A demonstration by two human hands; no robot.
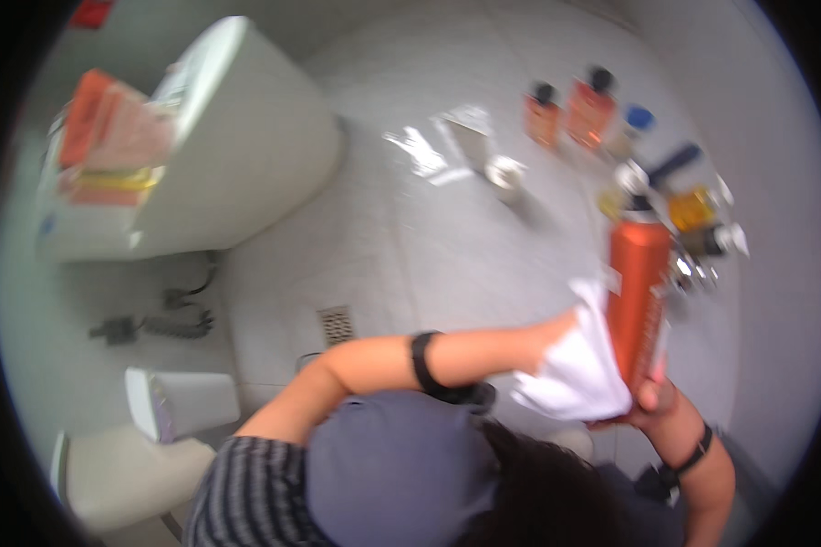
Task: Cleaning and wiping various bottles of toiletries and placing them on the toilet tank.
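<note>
An orange-red cylindrical bottle (637, 301) with a black collar and a pale top is held upright, slightly tilted, in front of me. My right hand (655, 399) grips it near its base, with fingers wrapped round it. A white cloth (575, 378) lies against the bottle's left side. My left hand (555, 339) holds this cloth against the bottle; the cloth covers most of its fingers. Beyond the bottle, a yellow bottle (693, 209) and a dark bottle with a pale top (702, 241) stand close to the right wall.
Two pink bottles with black caps (589, 114), a blue-capped container (631, 128) and a white-topped container (506, 178) are on the grey tiled floor (337, 273). A white tub-like fixture (274, 137) holding orange packages (119, 123) stands left, above a floor drain (336, 324) and white bin (196, 403).
</note>
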